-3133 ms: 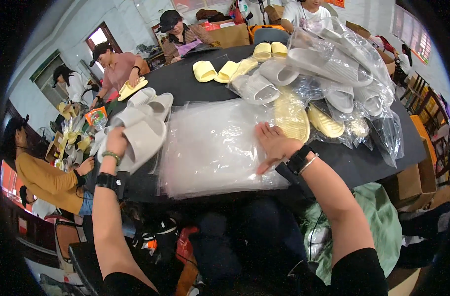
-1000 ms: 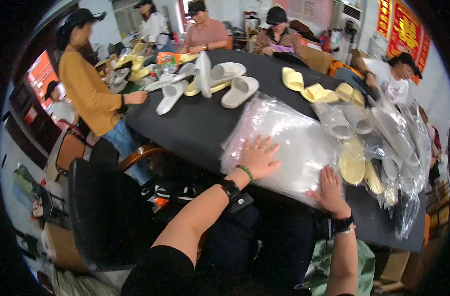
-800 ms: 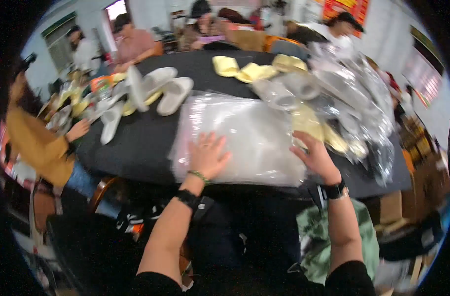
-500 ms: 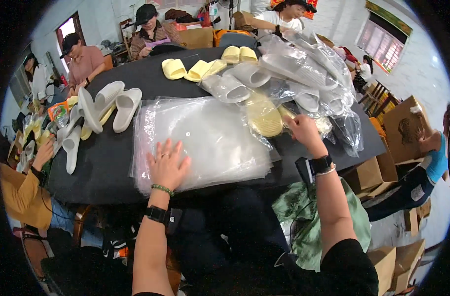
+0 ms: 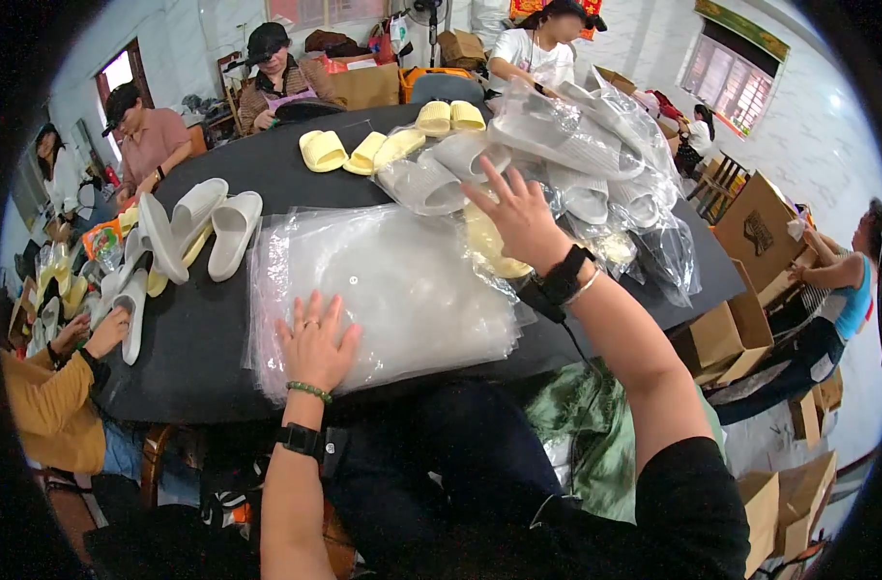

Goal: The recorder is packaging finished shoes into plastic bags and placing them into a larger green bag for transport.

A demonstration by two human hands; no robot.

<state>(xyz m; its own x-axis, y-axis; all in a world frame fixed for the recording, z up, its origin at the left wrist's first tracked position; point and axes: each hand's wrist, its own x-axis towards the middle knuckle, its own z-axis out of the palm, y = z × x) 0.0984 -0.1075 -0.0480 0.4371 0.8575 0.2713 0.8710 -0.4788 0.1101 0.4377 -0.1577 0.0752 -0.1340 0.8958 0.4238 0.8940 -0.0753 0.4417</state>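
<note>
Clear plastic bags [image 5: 383, 290] lay stacked under the left hand [image 5: 313, 338], whose grip was flat and spread. Beyond it, the right hand [image 5: 518, 215] hovered open over bagged grey slippers [image 5: 576, 145]; yellow slippers [image 5: 363, 150] remained unbagged on the desk [image 5: 199, 329].

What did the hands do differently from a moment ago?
The right hand lifted off the bagged yellow slipper and now reaches, fingers spread, toward the pile of bagged grey slippers; it holds nothing. The left hand stayed flat on the stack of clear bags, and the loose slippers stayed on the black table.
</note>
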